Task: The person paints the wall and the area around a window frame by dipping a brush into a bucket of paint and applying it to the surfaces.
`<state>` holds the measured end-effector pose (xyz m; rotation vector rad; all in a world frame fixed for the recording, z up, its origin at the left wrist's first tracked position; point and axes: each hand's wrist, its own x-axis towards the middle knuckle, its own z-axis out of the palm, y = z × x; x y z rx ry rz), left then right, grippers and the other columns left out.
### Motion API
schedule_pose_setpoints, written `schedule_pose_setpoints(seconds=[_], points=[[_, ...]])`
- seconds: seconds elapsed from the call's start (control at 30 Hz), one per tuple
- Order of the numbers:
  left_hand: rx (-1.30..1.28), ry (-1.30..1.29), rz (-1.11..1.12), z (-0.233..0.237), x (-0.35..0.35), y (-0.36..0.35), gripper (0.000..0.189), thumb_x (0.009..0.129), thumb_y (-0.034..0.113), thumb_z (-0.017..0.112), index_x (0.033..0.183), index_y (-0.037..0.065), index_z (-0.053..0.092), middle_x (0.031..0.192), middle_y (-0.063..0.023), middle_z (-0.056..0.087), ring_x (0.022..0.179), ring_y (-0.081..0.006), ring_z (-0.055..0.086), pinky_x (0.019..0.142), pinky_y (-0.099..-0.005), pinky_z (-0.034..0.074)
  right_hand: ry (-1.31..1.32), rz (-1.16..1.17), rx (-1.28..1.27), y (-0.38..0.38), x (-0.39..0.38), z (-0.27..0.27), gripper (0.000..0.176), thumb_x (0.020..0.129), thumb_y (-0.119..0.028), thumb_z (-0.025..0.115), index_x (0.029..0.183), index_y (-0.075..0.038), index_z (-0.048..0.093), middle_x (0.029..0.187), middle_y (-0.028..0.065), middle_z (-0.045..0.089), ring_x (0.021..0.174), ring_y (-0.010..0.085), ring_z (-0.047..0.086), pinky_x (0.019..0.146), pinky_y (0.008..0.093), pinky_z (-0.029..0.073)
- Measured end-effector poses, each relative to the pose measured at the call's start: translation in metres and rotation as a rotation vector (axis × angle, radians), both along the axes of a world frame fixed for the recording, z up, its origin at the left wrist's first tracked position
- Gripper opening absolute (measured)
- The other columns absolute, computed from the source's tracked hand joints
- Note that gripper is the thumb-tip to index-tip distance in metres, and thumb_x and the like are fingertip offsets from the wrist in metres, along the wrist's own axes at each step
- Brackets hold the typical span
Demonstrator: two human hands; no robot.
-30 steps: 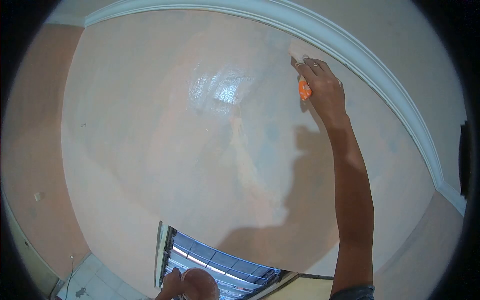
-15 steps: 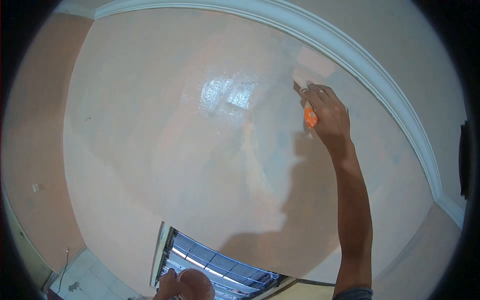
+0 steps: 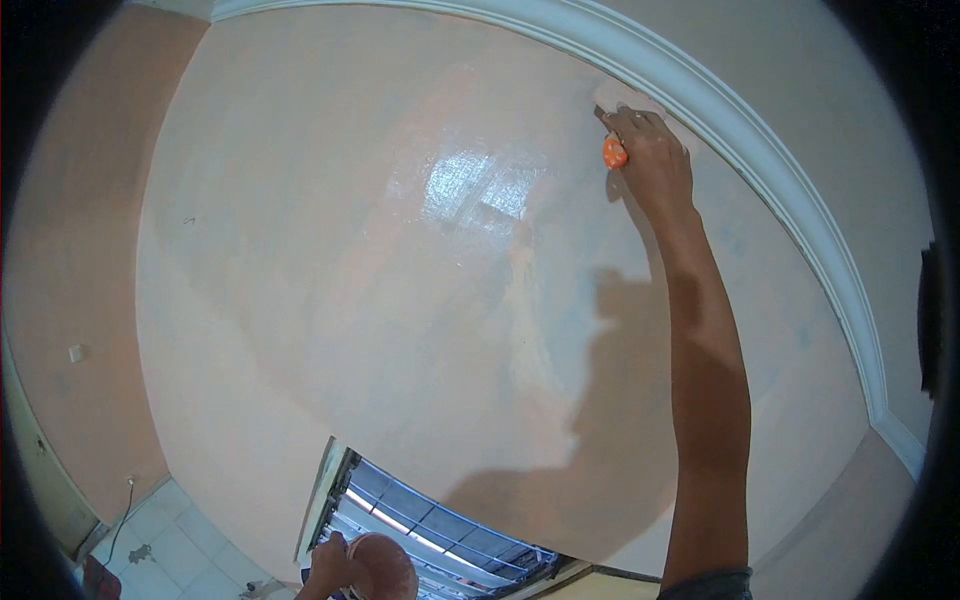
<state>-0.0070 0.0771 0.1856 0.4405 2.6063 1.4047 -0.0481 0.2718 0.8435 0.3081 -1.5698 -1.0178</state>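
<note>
High on the pale pinkish wall (image 3: pixel 290 150), my right hand (image 3: pixel 653 160) grips a paintbrush (image 3: pixel 614 153) with an orange handle end. The bristles are partly hidden by my fingers and meet the wall just below the white cornice (image 3: pixel 690 85). My left hand (image 3: pixel 330 568) is closed at the side of a round container (image 3: pixel 386 568) at the bottom of the view; its pinkish inside looks like paint. A shiny wet-looking patch (image 3: pixel 480 190) lies on the wall left of the brush.
A window with bars (image 3: pixel 440 520) sits low in the wall, behind the container. At lower left are a tiled floor (image 3: pixel 185 545), a cord (image 3: pixel 128 510) and a wall switch (image 3: pixel 76 353). A dark object (image 3: pixel 930 320) stands out at the far right.
My right hand has moved the brush up the wall, closer to the cornice. The left hand and container have shifted slightly left in the view, which has itself shifted a little.
</note>
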Motion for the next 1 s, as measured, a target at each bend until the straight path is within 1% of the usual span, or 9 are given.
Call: schedule_pose_setpoints(seconds=[0.17, 0.23, 0.47, 0.6, 0.67, 0.73, 0.8, 0.87, 1.0], points=[[0.01, -0.025, 0.01, 0.004, 0.001, -0.008, 0.046, 0.061, 0.031, 0.078, 0.088, 0.001, 0.057, 0.083, -0.0216, 0.065, 0.082, -0.0397, 0.064, 0.073, -0.0464, 0.05, -0.147, 0.02, -0.074, -0.02, 0.023, -0.036, 0.029, 0.079, 0.0, 0.057, 0.106, -0.007, 0.065, 0.107, 0.0083, 0.065, 0.099, 0.0268, 0.061, 0.083, 0.0387, 0.052], [0.016, -0.076, -0.043, 0.009, 0.001, -0.011, 0.059, 0.058, 0.031, 0.078, 0.098, -0.004, 0.054, 0.091, -0.0271, 0.064, 0.089, -0.044, 0.063, 0.081, -0.0475, 0.049, -0.123, 0.089, -0.025, -0.02, 0.024, -0.032, 0.028, 0.079, -0.001, 0.057, 0.105, -0.007, 0.065, 0.106, 0.0081, 0.065, 0.098, 0.0271, 0.061, 0.082, 0.0388, 0.052], [-0.028, -0.099, -0.01, -0.004, -0.003, -0.007, 0.06, 0.055, 0.032, 0.079, 0.097, -0.003, 0.054, 0.091, -0.0261, 0.064, 0.09, -0.0425, 0.063, 0.082, -0.047, 0.049, -0.068, 0.128, -0.047, -0.02, 0.0, 0.014, 0.034, 0.074, 0.003, 0.061, 0.104, -0.012, 0.066, 0.102, 0.0079, 0.066, 0.094, 0.0271, 0.062, 0.078, 0.0394, 0.051], [-0.005, -0.075, -0.015, 0.008, 0.004, -0.015, 0.057, 0.056, 0.029, 0.078, 0.096, -0.003, 0.053, 0.09, -0.0249, 0.064, 0.088, -0.0427, 0.063, 0.081, -0.0472, 0.049, -0.067, 0.095, -0.056, -0.023, -0.003, -0.008, 0.038, 0.07, 0.006, 0.062, 0.105, -0.011, 0.066, 0.102, 0.0075, 0.066, 0.094, 0.0267, 0.062, 0.078, 0.039, 0.051], [0.019, -0.064, -0.009, 0.004, 0.005, -0.018, 0.056, 0.056, 0.028, 0.078, 0.095, -0.003, 0.053, 0.089, -0.0249, 0.064, 0.088, -0.0427, 0.063, 0.08, -0.0472, 0.049, -0.231, -0.068, -0.202, -0.028, 0.008, -0.032, 0.04, 0.069, 0.007, 0.063, 0.104, -0.012, 0.067, 0.102, 0.0077, 0.066, 0.094, 0.0275, 0.062, 0.079, 0.0389, 0.051], [0.076, 0.071, 0.053, -0.011, 0.004, -0.018, 0.044, 0.063, 0.028, 0.075, 0.091, 0.0, 0.053, 0.079, -0.0218, 0.064, 0.078, -0.0427, 0.063, 0.069, -0.049, 0.049, -0.308, 0.023, -0.146, -0.026, 0.024, -0.058, 0.039, 0.069, 0.007, 0.063, 0.103, -0.012, 0.067, 0.102, 0.0085, 0.066, 0.095, 0.0281, 0.061, 0.079, 0.0389, 0.051], [0.058, 0.061, 0.052, -0.009, 0.003, -0.021, 0.044, 0.064, 0.026, 0.074, 0.092, 0.0, 0.053, 0.08, -0.0218, 0.064, 0.079, -0.0423, 0.063, 0.07, -0.0489, 0.049, -0.385, 0.109, -0.093, -0.026, 0.03, -0.059, 0.038, 0.069, 0.007, 0.062, 0.103, -0.011, 0.067, 0.102, 0.0093, 0.065, 0.095, 0.0287, 0.061, 0.079, 0.0389, 0.051], [0.027, 0.045, 0.043, -0.011, 0.005, -0.021, 0.043, 0.065, 0.025, 0.072, 0.094, 0.0, 0.052, 0.081, -0.0218, 0.064, 0.079, -0.042, 0.063, 0.071, -0.0487, 0.05, -0.278, 0.23, -0.016, -0.022, 0.043, -0.047, 0.034, 0.072, 0.003, 0.063, 0.102, -0.012, 0.068, 0.101, 0.0105, 0.066, 0.093, 0.0292, 0.062, 0.078, 0.0391, 0.051], [0.001, 0.075, 0.029, -0.009, 0.008, -0.022, 0.044, 0.065, 0.024, 0.073, 0.095, -0.001, 0.051, 0.081, -0.0221, 0.064, 0.08, -0.0417, 0.063, 0.072, -0.049, 0.05, -0.098, 0.124, -0.117, -0.008, 0.056, 0.004, 0.025, 0.079, -0.003, 0.062, 0.103, -0.008, 0.068, 0.105, 0.0128, 0.066, 0.094, 0.0319, 0.062, 0.082, 0.038, 0.05]])
